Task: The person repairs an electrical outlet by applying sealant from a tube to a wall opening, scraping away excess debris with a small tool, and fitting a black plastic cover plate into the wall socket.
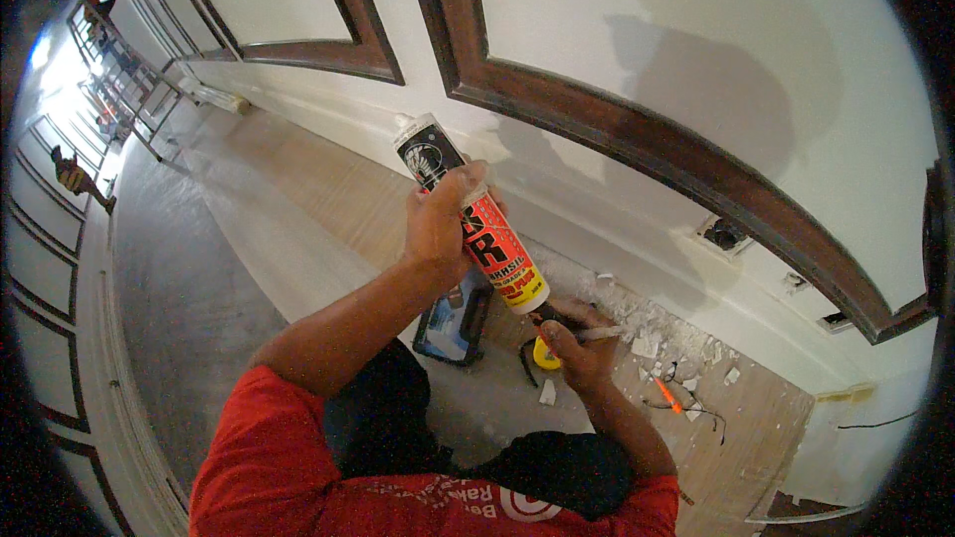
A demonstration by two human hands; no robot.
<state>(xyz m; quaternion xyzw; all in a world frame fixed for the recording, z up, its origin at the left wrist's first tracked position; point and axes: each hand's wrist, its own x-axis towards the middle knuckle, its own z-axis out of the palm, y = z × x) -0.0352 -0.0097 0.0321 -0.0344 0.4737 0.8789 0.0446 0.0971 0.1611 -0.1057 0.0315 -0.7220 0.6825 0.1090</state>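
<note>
In my left hand [443, 224] is a sealant cartridge [502, 257] with a black, red and yellow label, its fingers wrapped round the upper middle. The tube slants, with a small white tip at the upper left and its other end close to my right hand [580, 353]. My right hand is closed on a slim dark object [545, 315] beside that lower end; its kind cannot be made out. A whitish pointed piece [600, 333] sticks out past those fingers. Below them, a yellow rounded item [545, 354] shows on the floor.
A white wall [587, 184] with dark wood moulding [597, 129] and an open socket box [724, 236] runs alongside. White debris [686, 338], an orange-handled tool [668, 396] and thin wires lie at its foot. A blue-and-black case [453, 323] is by my knees; scaffolding [129, 80] stands far left.
</note>
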